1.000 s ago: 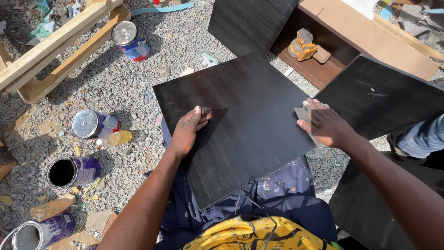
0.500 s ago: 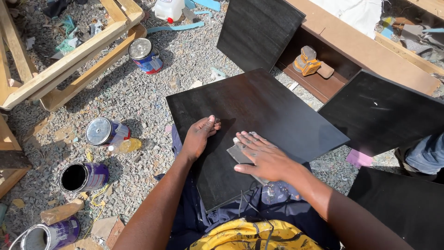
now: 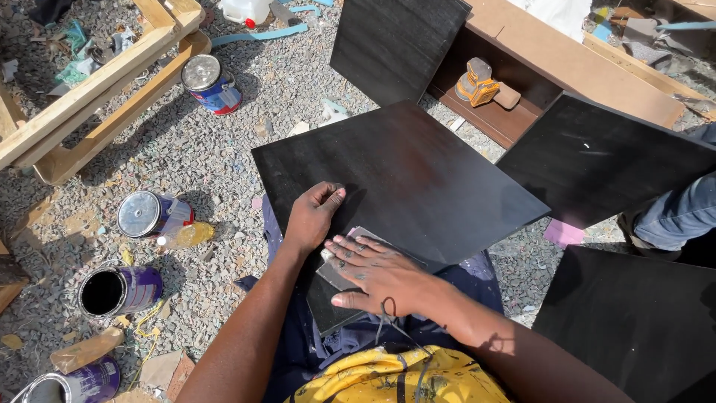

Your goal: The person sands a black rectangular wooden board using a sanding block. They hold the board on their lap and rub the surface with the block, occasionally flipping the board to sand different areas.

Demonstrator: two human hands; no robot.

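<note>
Resting across the person's lap, a dark square board is steadied by both hands at its near edge. A grey sheet of sandpaper is pressed flat against the board by the right hand, whose fingers are held straight and slightly spread over the sheet, not curled round it. Just beside it, the left hand is laid on the board's near left edge, fingers together and bent over the surface, thumb pointing away. Yellow cloth and blue trousers are seen beneath the arms. On the gravel to the left, an open purple paint tin is lying on its side, with a lidded tin and a small yellow bottle just beyond it. Farther off, another lidded tin is seen near a wooden frame. More dark boards are placed to the right, and a yellow sander is set inside a brown cabinet at the far side
</note>
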